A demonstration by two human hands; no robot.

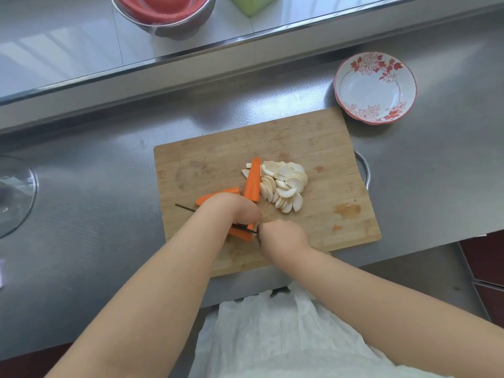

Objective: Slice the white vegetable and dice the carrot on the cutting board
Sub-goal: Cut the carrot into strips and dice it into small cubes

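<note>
Cutting board: the wooden cutting board (272, 148) lies tilted on the steel counter (109, 186), its near edge close to the counter's front lip and my white apron (272, 336).
Left hand: my left hand (231, 208) is curled down over a carrot piece (241, 236) near the board's near left part, fingers bent and pressing on it.
Right hand: my right hand (282, 236) is closed round the knife's handle, which my fist hides completely.
Knife: the knife (185, 208) shows only as a thin dark line, edge-on, running from my right fist under my left hand and out past it towards the board's left edge; I think the blade is in the carrot, but my hand covers the spot.
Other carrot: a second carrot chunk (218, 195) pokes out beyond my left knuckles, and a long carrot half (252, 181) lies just beside it, touching the white slices.
White vegetable: the white slices (285, 184) sit fanned in a heap at the board's middle (already cut thin).
Open room: the board's far left and right parts are bare wood.
Edges: a red-flowered bowl (375, 87) stands off the far right corner, just beside the board; a glass lid (13, 195) lies well apart on the left.
Back ledge: a steel bowl (163, 12) with something red in it.
</note>
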